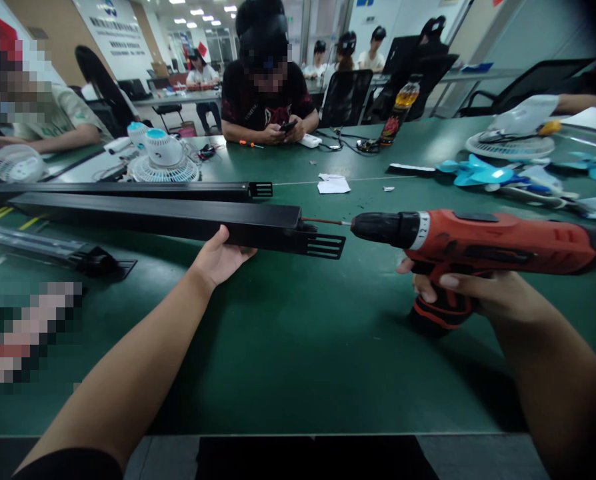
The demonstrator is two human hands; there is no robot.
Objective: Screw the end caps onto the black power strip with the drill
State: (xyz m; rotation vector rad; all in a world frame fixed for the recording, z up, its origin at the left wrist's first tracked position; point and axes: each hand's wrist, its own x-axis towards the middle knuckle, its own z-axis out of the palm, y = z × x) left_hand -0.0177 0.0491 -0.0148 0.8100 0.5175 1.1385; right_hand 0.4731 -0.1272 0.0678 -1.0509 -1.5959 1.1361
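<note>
- Holding a long black rectangular bar (178,219) near its end in the left hand (224,259), thumb pressed flat against the near side, other fingers tucked along the underside.
- Lying right above those left fingers, touching them, running far out to their left and a short way to their right, ending there in a slotted black tab (325,246).
- Cannot tell how far the hidden left fingertips wrap round the far side.
- Curling the fingers and thumb of the right hand (503,297) round the handle of a red-and-black cordless drill (508,240), just under its body; cannot tell whether squeezing the trigger.
- Pointing a long thin screwdriver bit (323,221) leftward from the right fingers, out of the black chuck (385,229), to the bar's end face; cannot tell whether seated in a screw.
- Showing, beyond the left fingers, a second black bar (128,191) and a white-and-blue fan housing (163,150).
- Showing, beyond the right fingers, light-blue fan blades (478,173).
- Showing, below the fingers of both hands, a green tabletop (298,360).
</note>
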